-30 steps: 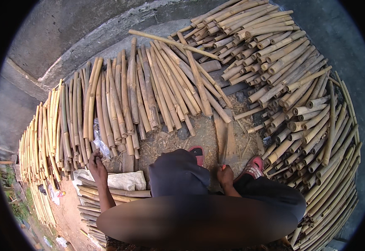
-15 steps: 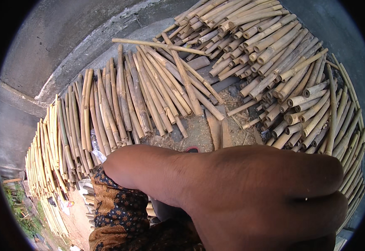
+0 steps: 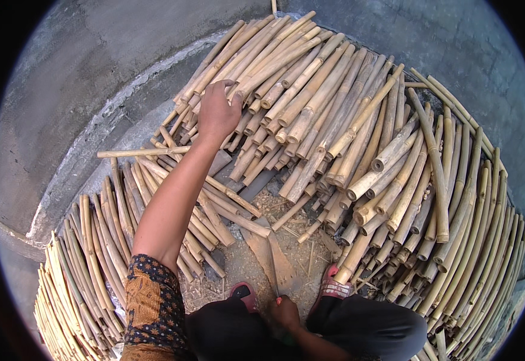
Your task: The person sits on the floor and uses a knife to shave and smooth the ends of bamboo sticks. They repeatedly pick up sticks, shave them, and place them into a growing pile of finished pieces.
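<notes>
Just beneath and to the right of the outstretched left hand point(image 3: 219, 111) lies a heap of cut bamboo poles point(image 3: 310, 108); its fingers bend over pole ends, though whether they grip or merely hover I cannot tell. Well apart from it, nearer the body, the right hand point(image 3: 285, 314) is closed around the red handle point(image 3: 279, 299) of a long blade point(image 3: 272, 265), which points away over a brown flat piece point(image 3: 285, 265). Pink-red sandals point(image 3: 336, 285) flank the right hand. More poles point(image 3: 94, 259) lie left of the left forearm; beyond the left hand rises a grey wall point(image 3: 136, 48).
</notes>
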`<state>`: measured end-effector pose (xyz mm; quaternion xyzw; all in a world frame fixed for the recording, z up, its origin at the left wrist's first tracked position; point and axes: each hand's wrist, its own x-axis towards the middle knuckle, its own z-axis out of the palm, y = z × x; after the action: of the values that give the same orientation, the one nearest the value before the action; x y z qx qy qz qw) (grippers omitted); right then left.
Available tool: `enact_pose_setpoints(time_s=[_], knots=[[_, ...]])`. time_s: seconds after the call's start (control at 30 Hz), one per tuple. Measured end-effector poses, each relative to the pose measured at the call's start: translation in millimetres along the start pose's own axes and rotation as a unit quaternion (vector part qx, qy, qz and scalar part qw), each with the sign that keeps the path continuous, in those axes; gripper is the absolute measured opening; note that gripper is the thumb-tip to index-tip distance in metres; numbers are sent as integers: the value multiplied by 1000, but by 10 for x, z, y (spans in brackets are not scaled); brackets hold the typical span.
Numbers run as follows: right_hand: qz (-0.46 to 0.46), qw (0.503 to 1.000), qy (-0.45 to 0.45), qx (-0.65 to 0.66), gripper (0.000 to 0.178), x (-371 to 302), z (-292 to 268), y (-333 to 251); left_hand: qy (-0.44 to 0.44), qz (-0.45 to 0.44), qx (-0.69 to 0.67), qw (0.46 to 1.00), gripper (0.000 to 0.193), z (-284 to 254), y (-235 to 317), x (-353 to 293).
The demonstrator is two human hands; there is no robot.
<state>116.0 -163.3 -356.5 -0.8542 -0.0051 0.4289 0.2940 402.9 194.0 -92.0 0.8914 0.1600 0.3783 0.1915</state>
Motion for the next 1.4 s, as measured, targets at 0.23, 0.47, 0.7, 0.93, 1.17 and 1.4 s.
enact_pose_setpoints(time_s=[0.23, 0.47, 0.7, 0.93, 1.17, 1.4], knots=[[0, 999, -34, 42, 49, 148, 68, 33, -111, -132, 140, 975, 54, 1027, -455, 362], [-2, 999, -5, 53, 45, 61, 71, -5, -103, -100, 78, 987, 43, 798, -462, 191], [48, 989, 46, 134, 39, -31, 41, 9, 240, -24, -332, 912, 44, -1362, -123, 27], [-26, 977, 115, 176, 36, -65, 92, -52, 401, 27, -429, 809, 35, -3849, 433, -637], [-110, 952, 181, 221, 32, -401, -149, -336, 359, -55, -433, 825, 31, -4079, 494, -1420], [-255, 947, 160, 113, 34, -722, -308, -573, 283, -161, -456, 828, 34, -3167, 737, -2041]])
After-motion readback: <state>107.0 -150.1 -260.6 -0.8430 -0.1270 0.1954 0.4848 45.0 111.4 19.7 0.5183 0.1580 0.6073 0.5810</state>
